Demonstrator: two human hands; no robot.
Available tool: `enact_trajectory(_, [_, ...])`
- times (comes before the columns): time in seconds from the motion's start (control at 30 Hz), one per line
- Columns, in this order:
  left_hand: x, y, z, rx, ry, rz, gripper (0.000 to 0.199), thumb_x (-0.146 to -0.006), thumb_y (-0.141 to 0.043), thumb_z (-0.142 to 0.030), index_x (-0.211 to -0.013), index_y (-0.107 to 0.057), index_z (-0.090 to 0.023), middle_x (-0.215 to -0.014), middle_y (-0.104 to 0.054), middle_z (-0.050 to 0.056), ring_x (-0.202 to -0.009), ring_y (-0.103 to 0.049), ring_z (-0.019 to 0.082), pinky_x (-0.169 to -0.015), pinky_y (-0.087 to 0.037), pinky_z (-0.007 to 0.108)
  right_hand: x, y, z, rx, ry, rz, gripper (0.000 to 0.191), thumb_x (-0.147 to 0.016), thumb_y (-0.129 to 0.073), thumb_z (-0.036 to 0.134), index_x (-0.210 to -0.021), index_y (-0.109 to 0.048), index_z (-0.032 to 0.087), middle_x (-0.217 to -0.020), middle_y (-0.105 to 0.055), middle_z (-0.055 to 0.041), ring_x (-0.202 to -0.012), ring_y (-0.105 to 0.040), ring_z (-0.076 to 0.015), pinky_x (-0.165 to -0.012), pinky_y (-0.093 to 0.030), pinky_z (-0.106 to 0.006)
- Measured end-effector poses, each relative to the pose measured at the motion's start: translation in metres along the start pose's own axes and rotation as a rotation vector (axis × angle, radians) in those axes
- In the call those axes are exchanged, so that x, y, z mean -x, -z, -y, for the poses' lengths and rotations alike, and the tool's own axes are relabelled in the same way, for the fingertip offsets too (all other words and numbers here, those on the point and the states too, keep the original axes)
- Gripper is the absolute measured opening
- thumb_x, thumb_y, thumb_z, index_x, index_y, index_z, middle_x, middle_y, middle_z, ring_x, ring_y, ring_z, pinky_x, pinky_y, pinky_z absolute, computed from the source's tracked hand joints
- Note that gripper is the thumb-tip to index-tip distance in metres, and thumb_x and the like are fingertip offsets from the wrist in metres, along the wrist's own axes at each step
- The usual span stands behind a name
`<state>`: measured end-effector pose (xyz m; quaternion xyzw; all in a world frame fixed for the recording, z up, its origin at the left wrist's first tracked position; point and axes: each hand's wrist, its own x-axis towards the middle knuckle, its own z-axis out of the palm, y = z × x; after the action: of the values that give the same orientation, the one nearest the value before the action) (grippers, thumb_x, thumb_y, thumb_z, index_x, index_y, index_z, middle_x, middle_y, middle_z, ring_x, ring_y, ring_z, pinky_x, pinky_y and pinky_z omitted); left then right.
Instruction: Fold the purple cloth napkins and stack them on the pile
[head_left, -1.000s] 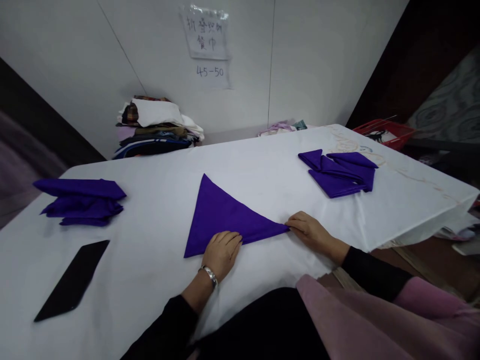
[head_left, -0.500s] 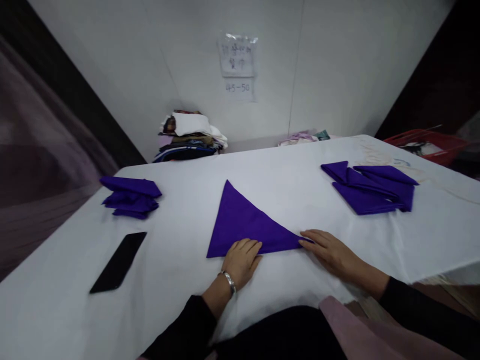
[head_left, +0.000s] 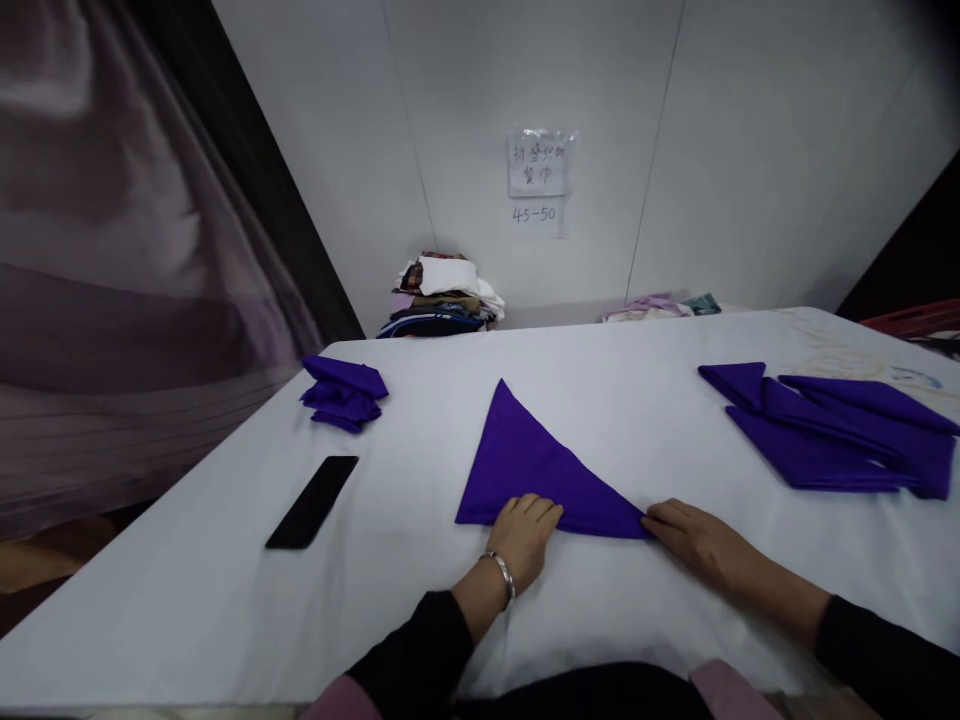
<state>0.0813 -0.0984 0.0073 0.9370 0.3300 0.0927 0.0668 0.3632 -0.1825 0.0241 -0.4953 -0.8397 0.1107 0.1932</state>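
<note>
A purple cloth napkin, folded into a triangle, lies flat on the table in front of me. My left hand rests on its near edge left of the middle, fingers stretched out over the cloth, a silver bracelet at the wrist. At the right-hand corner, my right hand has its fingertips closed together on the tip of the fabric; the thumb is mostly hidden. More folded purple cloth lies to the right, in overlapping pieces. A crumpled purple bundle sits at the far left.
The white-covered table reaches the wall side. A black flat phone-like slab lies at left. Behind the table stand a stack of folded clothes and some lilac cloth. Handwritten sheets hang on the wall; a curtain hangs left.
The view has shifted, so the whole scene sits further right and a little lower. My right fingertips have closed in on the napkin's right corner. My left hand stays on the near edge.
</note>
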Motion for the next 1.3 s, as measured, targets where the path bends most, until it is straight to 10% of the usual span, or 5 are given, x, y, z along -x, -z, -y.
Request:
enact_trajectory(0.37, [-0.008,0.006,-0.002,0.018,0.053,-0.089,0.018,-0.088,-0.045,-0.02,-0.097,-0.06,-0.023,-0.093,-0.064,0.002,-0.09,-0.053,0.018,-0.077,-0.042,0.033,-0.017,-0.019,0.024,0.286,0.176,-0.062,0.062,-0.078,-0.04,0.005,-0.138,-0.034,0.018,-0.132,-0.049,-0.013,-0.121,-0.044,-0.0256,-0.096,-0.038,-0.048])
enact_trajectory(0.67, [-0.006,0.008,0.0,0.083,0.05,-0.124,0.018,-0.088,-0.044,-0.022,-0.097,-0.06,-0.021,-0.094,-0.064,0.002,-0.089,-0.054,0.018,-0.077,-0.043,0.034,-0.05,-0.043,0.018,0.265,0.212,-0.213,0.052,-0.087,-0.034,0.006,-0.138,-0.032,0.018,-0.098,-0.064,-0.0117,-0.088,-0.059,-0.0216,-0.074,-0.049,-0.04])
enact_trajectory(1.03, [-0.002,0.005,0.004,0.065,0.043,-0.061,0.027,-0.082,-0.046,-0.011,-0.105,-0.056,-0.022,-0.1,-0.063,0.003,-0.095,-0.053,0.019,-0.079,-0.041,0.035,-0.03,-0.022,0.012,0.192,0.259,-0.23,0.04,-0.092,-0.029,0.014,-0.128,-0.044,0.02,-0.098,-0.066,-0.0093,-0.084,-0.061,-0.0198,-0.074,-0.05,-0.037])
enact_trajectory(1.3, [0.021,0.003,0.029,0.024,0.122,-0.119,0.042,-0.076,-0.045,-0.002,-0.112,-0.058,-0.02,-0.118,-0.061,0.005,-0.111,-0.05,0.022,-0.093,-0.041,0.039,-0.012,-0.001,0.008,0.128,0.143,-0.013,0.035,-0.091,-0.031,0.016,-0.113,-0.057,0.025,-0.099,-0.066,-0.0059,-0.084,-0.06,-0.0216,-0.074,-0.048,-0.037])
